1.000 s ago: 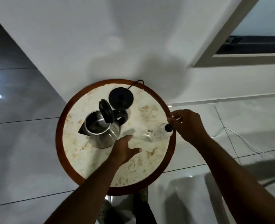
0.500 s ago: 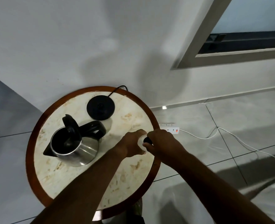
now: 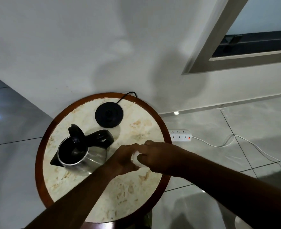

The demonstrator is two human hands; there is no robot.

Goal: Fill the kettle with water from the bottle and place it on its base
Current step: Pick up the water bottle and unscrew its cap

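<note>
1. I see both hands meeting at centre frame: my left hand is wrapped around the pale bottle, and my right hand is closed over its top end, hiding most of it.
2. The kettle, shiny steel with a black handle and spout, stands left of the hands, its round black lid tipped upright.
3. The base, a flat black disc, lies apart from the kettle toward the upper rim.
4. The table is round, mottled cream stone ringed in dark wood; its lower half is bare.
5. A white power strip sits on glossy floor tiles at right.
</note>
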